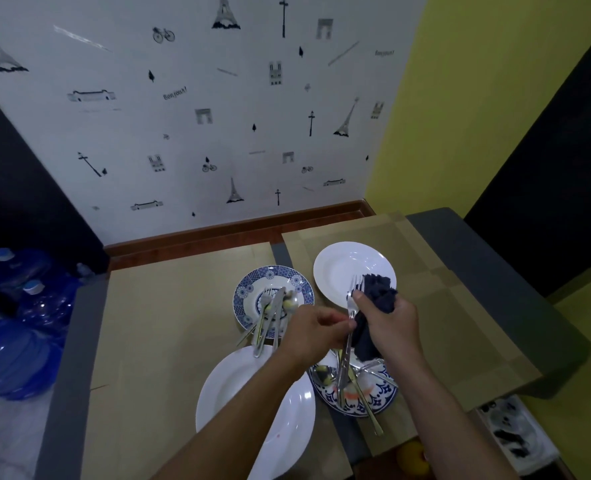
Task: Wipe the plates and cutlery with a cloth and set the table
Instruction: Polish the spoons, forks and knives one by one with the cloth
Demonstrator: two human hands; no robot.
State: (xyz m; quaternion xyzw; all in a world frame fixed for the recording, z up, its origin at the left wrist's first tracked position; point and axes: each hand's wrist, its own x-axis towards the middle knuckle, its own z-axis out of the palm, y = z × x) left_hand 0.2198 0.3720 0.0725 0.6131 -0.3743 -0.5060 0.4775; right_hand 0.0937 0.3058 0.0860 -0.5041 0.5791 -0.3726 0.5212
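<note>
Wiping proceeds above the table (494, 271): the left hand (316, 332) pinches the fork (350, 315) by its handle, and the right hand (389, 320) clamps the dark cloth (377, 296) around its neck. A slipped fork would likely strike the patterned plate (384, 393) holding loose cutlery (363, 393) directly below. A white plate (339, 268) lies just beyond.

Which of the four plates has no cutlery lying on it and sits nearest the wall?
The plain white plate on the far right placemat, just beyond the cloth. Both blue-patterned plates carry cutlery, and the other white plate is closest to the person.

Navy cloth (377, 299) (dark); white plate (339, 268).
</note>
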